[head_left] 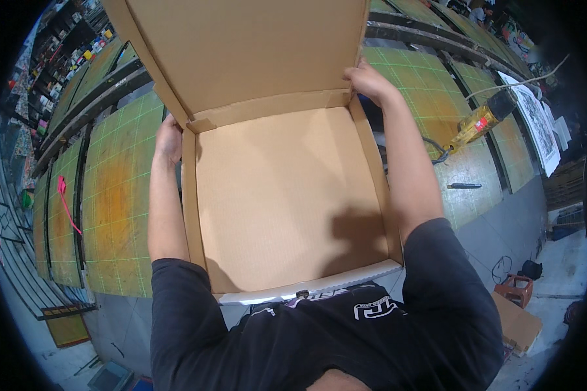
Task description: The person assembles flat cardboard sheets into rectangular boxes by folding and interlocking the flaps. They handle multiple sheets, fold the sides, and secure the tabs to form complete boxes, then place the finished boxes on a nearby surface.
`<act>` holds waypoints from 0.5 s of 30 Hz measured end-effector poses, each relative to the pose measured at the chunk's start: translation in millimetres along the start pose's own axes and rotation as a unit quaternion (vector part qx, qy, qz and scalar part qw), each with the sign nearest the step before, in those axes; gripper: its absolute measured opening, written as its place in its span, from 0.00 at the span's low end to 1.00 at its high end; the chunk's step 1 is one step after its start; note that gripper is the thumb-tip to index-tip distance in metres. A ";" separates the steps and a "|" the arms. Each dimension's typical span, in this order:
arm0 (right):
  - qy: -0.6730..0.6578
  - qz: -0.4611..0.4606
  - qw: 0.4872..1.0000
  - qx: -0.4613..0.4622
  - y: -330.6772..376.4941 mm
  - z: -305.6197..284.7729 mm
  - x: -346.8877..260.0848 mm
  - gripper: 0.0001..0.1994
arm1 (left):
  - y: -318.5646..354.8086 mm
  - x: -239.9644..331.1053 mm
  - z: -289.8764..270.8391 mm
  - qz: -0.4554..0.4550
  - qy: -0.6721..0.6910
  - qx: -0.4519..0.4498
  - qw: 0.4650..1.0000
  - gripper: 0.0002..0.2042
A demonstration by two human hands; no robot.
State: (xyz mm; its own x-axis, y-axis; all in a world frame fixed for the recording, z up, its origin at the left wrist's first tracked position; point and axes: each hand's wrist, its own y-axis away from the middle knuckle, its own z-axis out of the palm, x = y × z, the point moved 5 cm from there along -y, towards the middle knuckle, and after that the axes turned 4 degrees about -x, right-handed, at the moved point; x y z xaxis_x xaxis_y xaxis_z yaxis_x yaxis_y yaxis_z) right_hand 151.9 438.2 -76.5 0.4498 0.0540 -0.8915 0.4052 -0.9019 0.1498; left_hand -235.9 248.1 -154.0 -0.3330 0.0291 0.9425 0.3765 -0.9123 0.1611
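A shallow brown cardboard box (pixel 287 202) lies open in front of my body, its near rim against my shirt. Its lid (pixel 254 49) stands raised at the far side, and nothing but shadows shows on the box floor. My left hand (pixel 169 140) grips the outer left side wall near the hinge corner, its fingers partly hidden by the cardboard. On the other side, my right hand (pixel 370 83) holds the right edge of the lid just above the hinge, with the fingers bent round it.
Green-gridded, orange-stained boards (pixel 120 195) flank the box. To the right are a yellow and black corded tool (pixel 473 127), a dark pen (pixel 464 186) and a printed sheet (pixel 535 120). A pink strip (pixel 62 189) lies left. A red stool (pixel 515 289) and flattened cardboard (pixel 516 322) sit on the floor.
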 end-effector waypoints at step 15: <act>0.047 -0.040 0.998 0.023 30.9 -8.5 35.2 0.18 | 32.5 38.4 20.0 0.078 -0.211 0.069 0.972 0.21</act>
State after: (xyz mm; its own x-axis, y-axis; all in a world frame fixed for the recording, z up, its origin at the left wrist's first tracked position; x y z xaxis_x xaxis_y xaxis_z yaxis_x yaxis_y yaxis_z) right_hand 187.0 416.0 -99.6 0.4916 0.1651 -0.8550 0.4077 -0.9113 0.0584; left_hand -219.1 227.7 -106.7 0.1114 0.0867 0.9900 0.5161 -0.8564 0.0169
